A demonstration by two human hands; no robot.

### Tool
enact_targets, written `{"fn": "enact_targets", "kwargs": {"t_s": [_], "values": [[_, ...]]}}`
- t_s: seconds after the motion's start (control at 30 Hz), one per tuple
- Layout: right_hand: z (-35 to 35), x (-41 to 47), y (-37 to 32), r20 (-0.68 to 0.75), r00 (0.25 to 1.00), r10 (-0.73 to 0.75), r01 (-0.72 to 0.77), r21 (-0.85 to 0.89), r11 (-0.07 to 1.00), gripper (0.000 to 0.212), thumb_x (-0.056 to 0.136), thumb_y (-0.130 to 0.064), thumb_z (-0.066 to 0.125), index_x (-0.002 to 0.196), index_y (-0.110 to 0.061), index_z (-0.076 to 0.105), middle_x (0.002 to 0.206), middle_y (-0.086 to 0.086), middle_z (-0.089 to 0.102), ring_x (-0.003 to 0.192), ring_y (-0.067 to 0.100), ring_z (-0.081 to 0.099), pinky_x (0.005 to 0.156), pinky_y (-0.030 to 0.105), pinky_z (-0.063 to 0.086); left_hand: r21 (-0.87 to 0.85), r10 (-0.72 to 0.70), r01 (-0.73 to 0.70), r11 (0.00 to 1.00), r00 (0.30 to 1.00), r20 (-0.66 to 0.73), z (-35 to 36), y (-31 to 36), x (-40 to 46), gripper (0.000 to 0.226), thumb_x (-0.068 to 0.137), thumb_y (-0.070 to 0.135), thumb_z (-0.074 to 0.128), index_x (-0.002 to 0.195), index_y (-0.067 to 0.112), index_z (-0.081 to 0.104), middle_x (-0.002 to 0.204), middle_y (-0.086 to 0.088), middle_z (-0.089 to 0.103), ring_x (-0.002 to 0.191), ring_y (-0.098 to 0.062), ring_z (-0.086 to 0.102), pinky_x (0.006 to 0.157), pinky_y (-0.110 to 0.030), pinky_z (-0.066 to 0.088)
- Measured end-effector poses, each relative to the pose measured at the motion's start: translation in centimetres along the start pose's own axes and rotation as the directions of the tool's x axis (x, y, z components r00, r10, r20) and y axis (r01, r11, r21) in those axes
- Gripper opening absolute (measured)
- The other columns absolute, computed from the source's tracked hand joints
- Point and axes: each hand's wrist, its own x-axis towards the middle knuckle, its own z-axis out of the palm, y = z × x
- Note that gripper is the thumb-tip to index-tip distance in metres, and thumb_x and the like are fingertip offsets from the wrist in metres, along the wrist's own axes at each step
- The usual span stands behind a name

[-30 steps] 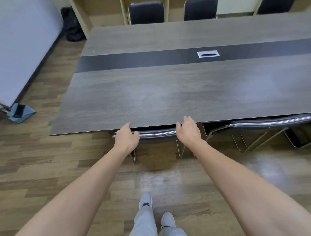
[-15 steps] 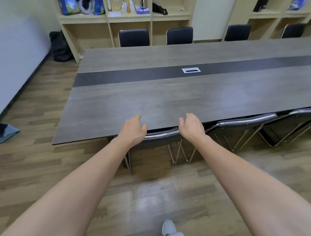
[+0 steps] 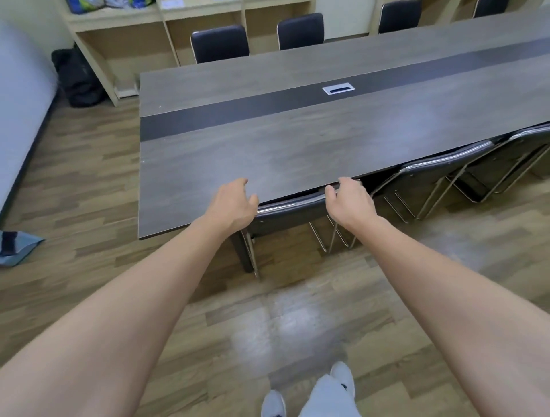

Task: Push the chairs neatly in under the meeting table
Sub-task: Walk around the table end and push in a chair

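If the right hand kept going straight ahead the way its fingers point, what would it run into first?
Most likely the near edge of the meeting table: the right hand sits at the top rail of the chair, fingers aimed at that edge. Depth is unclear, so it might slide just over the tabletop instead.

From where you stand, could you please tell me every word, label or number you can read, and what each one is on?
None can be read.
Packages on the shelf: printed colours, too blurred to read.
Paper on the shelf: too small to read.
Cable port in the table: no lettering visible.
Chairs: no visible labels.
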Motion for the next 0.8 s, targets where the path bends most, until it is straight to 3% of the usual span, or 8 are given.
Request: {"fn": "enact_targets", "kwargs": {"t_s": [0.2,0.33,0.47,0.67,0.8], "values": [[-0.3,-3.0,0.0,-0.026,1.0,0.014,-0.014,0.018,1.0,0.044,0.1,-0.03,0.04,0.13,0.0,0.05,0.135,0.017,0.052,0.127,0.035,0.046,0.101,0.04,0.038,0.008,0.046,-0.046,0.999,0.999,-0.004,-0.4,-0.4,-1.4,0.055,0.101,0.027,0.044,0.152,0.009,0.033,0.154,-0.011,0.041,0.141,-0.029,0.036,0.112,-0.035,0.031],[-1.2,-4.7,1.5,-0.056,0.998,0.03,-0.029,0.016,0.999,0.039,0.101,-0.031,0.04,0.122,-0.001,0.054,0.128,0.018,0.055,0.122,0.036,0.049,0.097,0.04,0.04,0.048,0.108,-0.108,0.993,0.994,0.012,0.2,1.3,-2.4,0.055,0.102,0.027,0.044,0.152,0.008,0.033,0.155,-0.011,0.04,0.142,-0.03,0.035,0.113,-0.036,0.029],[-2.5,-6.4,2.9,-0.065,0.998,0.017,-0.017,-0.007,1.0,0.045,0.102,-0.031,0.038,0.134,-0.001,0.047,0.139,0.015,0.049,0.131,0.031,0.043,0.104,0.041,0.036,0.06,0.18,-0.182,0.981,0.983,0.045,1.7,3.6,-3.9,0.054,0.103,0.028,0.042,0.152,0.009,0.032,0.154,-0.01,0.04,0.141,-0.028,0.036,0.112,-0.038,0.031],[-3.9,-10.0,5.9,-0.11,0.993,0.039,-0.039,0.004,0.999,0.045,0.101,-0.032,0.038,0.137,-0.006,0.048,0.141,0.011,0.05,0.131,0.028,0.044,0.105,0.038,0.036,0.073,0.348,-0.351,0.934,0.936,0.051,3.6,5.5,-6.5,0.049,0.103,0.03,0.044,0.148,0.01,0.039,0.149,-0.008,0.047,0.137,-0.027,0.043,0.112,-0.038,0.034],[-5.1,-12.0,6.3,-0.176,0.984,0.035,-0.03,0.032,0.999,0.046,0.101,-0.032,0.042,0.141,-0.009,0.048,0.143,0.007,0.051,0.134,0.023,0.044,0.108,0.033,0.033,0.076,0.458,-0.46,0.885,0.888,0.042,3.0,6.5,-6.9,0.05,0.104,0.032,0.043,0.149,0.012,0.039,0.155,-0.008,0.04,0.141,-0.025,0.039,0.115,-0.037,0.031]]}}
